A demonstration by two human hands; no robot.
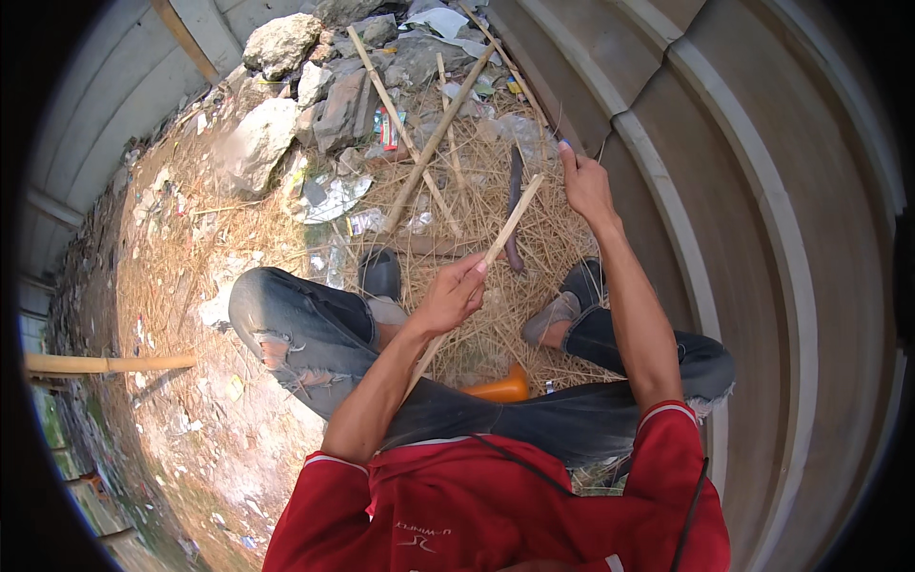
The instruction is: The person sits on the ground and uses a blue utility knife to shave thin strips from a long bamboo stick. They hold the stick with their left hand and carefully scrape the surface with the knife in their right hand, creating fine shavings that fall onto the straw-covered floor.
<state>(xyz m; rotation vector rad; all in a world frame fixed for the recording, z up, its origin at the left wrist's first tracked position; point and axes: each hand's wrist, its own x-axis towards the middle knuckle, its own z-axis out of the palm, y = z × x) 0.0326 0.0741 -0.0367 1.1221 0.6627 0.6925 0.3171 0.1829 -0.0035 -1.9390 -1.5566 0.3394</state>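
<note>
My left hand (454,296) is closed round a pale split bamboo strip (516,217), above the straw between my feet. The strip slants from near my lap, past the hand, up to the right. Its far end points toward my right hand (588,191) but does not touch it. That right hand is raised beside the corrugated wall, its fingers curled. Something thin and dark shows at its fingertips, too little to name. Under the strip's far part, a long dark brown stick-like piece (516,181) lies on the straw.
Several bamboo poles (441,138) lie crossed ahead, before large rocks (262,143) and litter. The corrugated metal wall (762,238) rises close on the right. An orange plastic object (502,386) is partly hidden by my legs. Another bamboo pole (114,364) juts in from the left.
</note>
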